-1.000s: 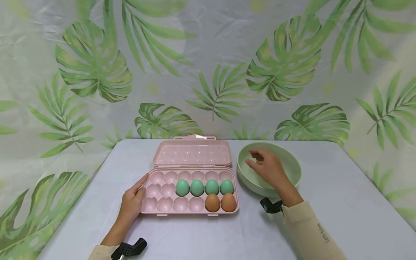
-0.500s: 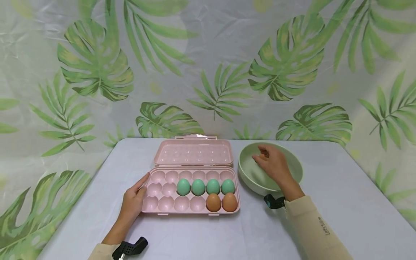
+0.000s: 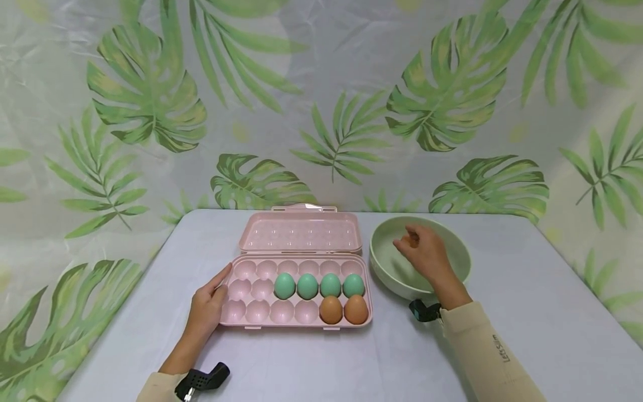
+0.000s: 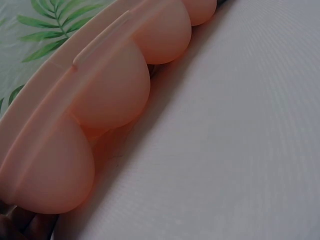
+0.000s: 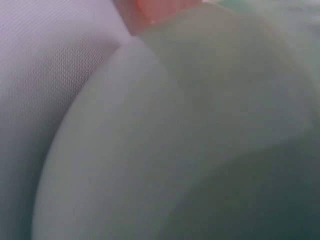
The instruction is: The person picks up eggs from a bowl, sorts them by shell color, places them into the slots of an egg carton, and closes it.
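Inside the green bowl, the right hand pinches something brownish, well right of the egg tray; the left hand rests flat against its left end.

A pale green bowl sits upright just right of an open pink egg tray, its lid laid back; the tray holds four green eggs (middle row) and two brown eggs.

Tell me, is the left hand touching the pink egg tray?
Touching. The head view shows the left hand lying against the left end of the egg tray, thumb on its rim.
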A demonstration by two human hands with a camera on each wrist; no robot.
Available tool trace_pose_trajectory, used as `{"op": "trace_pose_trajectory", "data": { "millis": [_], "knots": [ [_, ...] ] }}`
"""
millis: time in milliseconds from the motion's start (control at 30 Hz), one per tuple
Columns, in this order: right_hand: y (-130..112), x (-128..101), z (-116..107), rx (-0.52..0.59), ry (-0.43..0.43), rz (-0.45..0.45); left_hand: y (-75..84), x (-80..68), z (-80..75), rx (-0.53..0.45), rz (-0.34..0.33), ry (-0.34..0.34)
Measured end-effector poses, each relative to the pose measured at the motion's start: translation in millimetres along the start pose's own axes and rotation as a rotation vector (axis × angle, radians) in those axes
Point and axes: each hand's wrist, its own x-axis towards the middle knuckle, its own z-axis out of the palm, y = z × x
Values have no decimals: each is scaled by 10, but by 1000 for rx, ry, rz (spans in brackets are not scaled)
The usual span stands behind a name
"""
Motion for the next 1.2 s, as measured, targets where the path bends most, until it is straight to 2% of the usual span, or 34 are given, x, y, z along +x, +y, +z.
{"op": "trace_pose_trajectory", "data": {
  "millis": [300,667,933,1200],
  "knots": [
    [16,-1,-11,-32,-8,22,33,6,5,0,-24,-4],
    [44,-5,-33,-16,-48,66,32,9,9,-12,-18,-11],
    [48,9,-16,-30,-58,54,26,7,1,-12,-26,-9],
    [32,28,-8,-18,-134,93,9,0,-5,5,-17,2]
  ]
}}
